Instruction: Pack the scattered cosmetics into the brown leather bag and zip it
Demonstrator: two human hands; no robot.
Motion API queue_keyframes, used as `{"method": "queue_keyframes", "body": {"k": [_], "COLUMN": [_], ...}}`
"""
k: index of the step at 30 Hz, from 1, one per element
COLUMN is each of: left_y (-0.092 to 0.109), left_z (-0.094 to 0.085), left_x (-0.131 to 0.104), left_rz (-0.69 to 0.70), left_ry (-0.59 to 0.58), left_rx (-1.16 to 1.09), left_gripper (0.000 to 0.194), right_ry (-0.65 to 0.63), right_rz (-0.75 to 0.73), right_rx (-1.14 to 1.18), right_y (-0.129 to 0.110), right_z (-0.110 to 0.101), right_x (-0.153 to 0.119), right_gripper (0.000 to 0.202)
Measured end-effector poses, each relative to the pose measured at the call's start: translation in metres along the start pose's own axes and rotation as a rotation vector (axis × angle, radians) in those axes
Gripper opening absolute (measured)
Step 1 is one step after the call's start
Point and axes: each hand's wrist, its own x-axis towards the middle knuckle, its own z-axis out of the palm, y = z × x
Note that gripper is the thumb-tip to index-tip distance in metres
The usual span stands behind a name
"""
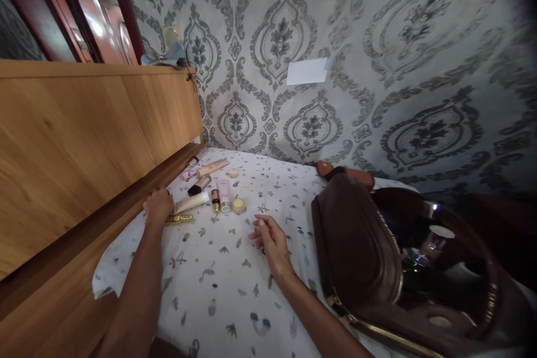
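Note:
My left hand (158, 205) is closed at the left edge of the white patterned sheet (235, 274). What its fingers hold, if anything, is hidden. Just right of it lie a gold tube (179, 218) and a cream tube with a white cap (192, 202). Over the middle of the sheet, my right hand (272, 238) is open, palm facing left, with nothing in it. Between the hands and the wall are a pink tube (224, 193), a small black-and-gold bottle (215, 200), a dark-capped bottle (199, 185), a peach tube (213, 167) and a round cream jar (238, 205).
At the right, an unzipped brown bag (356, 246) holds a glass bottle (434, 243) among other items. A brown strap-like object (356, 177) lies behind it. A wooden board (96, 140) borders the left side. Patterned wallpaper (272, 112) covers the back wall.

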Motion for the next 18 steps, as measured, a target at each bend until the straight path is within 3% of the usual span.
{"method": "queue_keyframes", "body": {"k": [4, 11, 15, 18], "left_y": [0.009, 0.061, 0.087, 0.101], "left_z": [-0.003, 0.013, 0.021, 0.026], "left_x": [0.001, -0.032, -0.062, -0.083], "left_rz": [0.101, 0.445, 0.601, 0.765], "left_ry": [-0.041, -0.448, -0.700, -0.768], "left_rx": [-0.278, -0.836, -0.878, -0.711], "left_gripper": [0.037, 0.066, 0.058, 0.051], "right_ry": [-0.016, -0.063, -0.066, -0.043], "right_rz": [-0.013, -0.005, -0.005, -0.009], "right_rx": [0.001, 0.035, 0.083, 0.098], "right_y": [0.001, 0.003, 0.002, 0.002], "right_z": [0.000, 0.000, 0.002, 0.003], "right_x": [0.000, 0.000, -0.002, -0.003], "right_gripper": [0.050, 0.046, 0.046, 0.050]}}
